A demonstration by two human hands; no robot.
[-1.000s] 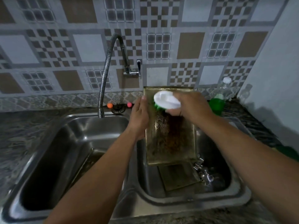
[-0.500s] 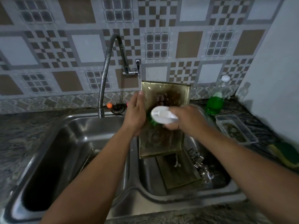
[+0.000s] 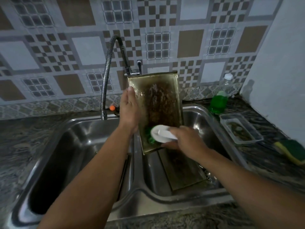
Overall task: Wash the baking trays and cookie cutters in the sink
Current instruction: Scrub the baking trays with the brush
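Baking trays occupy the right basin of the double steel sink (image 3: 137, 192): nearest the person, a second tray (image 3: 183, 172) lies slanted on the basin floor, with small metal pieces, too blurred to identify, at its right edge. Above it, a grimy baking tray (image 3: 158, 103) stands nearly upright, brown residue streaking its middle. The right hand (image 3: 184, 141) curls around a white-handled scrub brush (image 3: 162, 133), its green bristles pressed against the tray's lower part. The left hand (image 3: 129, 108) grips the tray's left edge, thumb on the front face. Right of the sink, on the dark stone counter, lie a green-and-yellow sponge (image 3: 292, 150), then a clear plastic container (image 3: 241, 128), then a clear bottle (image 3: 219, 101) of green liquid; no label or writing can be read. Farther back, a flexible faucet (image 3: 107, 75) arches over the left basin before patterned wall tiles.
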